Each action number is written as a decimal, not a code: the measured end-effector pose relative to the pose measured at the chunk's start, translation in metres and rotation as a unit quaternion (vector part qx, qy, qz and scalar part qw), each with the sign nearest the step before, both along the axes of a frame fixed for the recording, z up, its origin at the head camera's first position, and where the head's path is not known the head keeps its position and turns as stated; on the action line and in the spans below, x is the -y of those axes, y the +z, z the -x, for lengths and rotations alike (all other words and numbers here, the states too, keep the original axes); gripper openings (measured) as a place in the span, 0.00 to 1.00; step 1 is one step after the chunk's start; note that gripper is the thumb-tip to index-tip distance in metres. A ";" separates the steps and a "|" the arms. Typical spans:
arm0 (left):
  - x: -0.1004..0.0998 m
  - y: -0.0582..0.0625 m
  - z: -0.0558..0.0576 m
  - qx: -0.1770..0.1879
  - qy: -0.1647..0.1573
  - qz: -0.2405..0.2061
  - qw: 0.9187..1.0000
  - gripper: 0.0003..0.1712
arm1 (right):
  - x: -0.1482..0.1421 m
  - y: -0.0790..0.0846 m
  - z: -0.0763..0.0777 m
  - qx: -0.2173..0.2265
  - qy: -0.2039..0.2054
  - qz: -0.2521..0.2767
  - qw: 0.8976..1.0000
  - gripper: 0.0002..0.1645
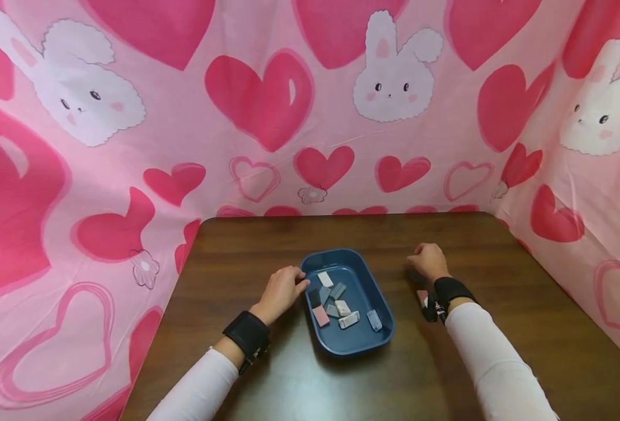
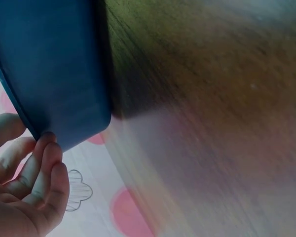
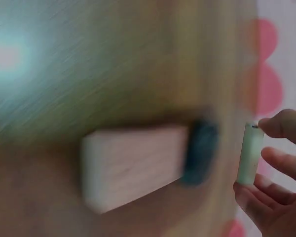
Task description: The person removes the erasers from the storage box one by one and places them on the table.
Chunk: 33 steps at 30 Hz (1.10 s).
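A dark blue plastic tray (image 1: pixel 349 346) sits on the table, holding several small block-shaped erasers, among them a pink eraser (image 1: pixel 321 316) and a white eraser (image 1: pixel 325 279). At the tray's left rim, my left hand (image 1: pixel 282 290) pinches the edge between thumb and fingers, as the left wrist view shows. To the right of the tray, my right hand (image 1: pixel 429 261) holds a pale green eraser (image 3: pixel 250 154) by its ends between thumb and fingertips; the head view hides it. Beneath the right wrist lie a pinkish eraser (image 3: pixel 138 163) and a dark bluish one (image 3: pixel 201 152), both blurred.
The brown wooden table (image 1: pixel 257 240) extends around the tray. A pink curtain (image 1: pixel 257 175) with hearts and rabbits hangs behind the far edge and along both sides. A blue-and-white eraser (image 1: pixel 374 320) lies apart from the others in the tray's near right part.
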<state>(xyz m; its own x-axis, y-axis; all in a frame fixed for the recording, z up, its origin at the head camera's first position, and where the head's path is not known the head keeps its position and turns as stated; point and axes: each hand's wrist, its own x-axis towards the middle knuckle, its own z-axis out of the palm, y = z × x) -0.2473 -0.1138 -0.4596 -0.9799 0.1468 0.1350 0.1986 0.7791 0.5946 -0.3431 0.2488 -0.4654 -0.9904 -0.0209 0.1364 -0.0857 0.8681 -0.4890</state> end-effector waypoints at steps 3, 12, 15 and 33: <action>-0.005 -0.002 0.000 0.005 -0.005 -0.005 1.000 0.14 | -0.020 -0.015 -0.009 0.009 -0.028 -0.029 0.999 0.16; -0.011 -0.004 0.005 -0.016 -0.015 0.002 1.000 0.14 | -0.035 -0.017 -0.015 0.036 -0.035 -0.042 0.998 0.22; -0.011 -0.003 0.008 -0.020 -0.016 0.002 1.000 0.14 | -0.024 0.000 -0.009 0.027 -0.023 -0.043 0.998 0.25; -0.002 -0.002 0.008 0.013 0.013 0.004 1.000 0.13 | 0.167 0.058 -0.007 0.096 0.216 -0.069 0.969 0.09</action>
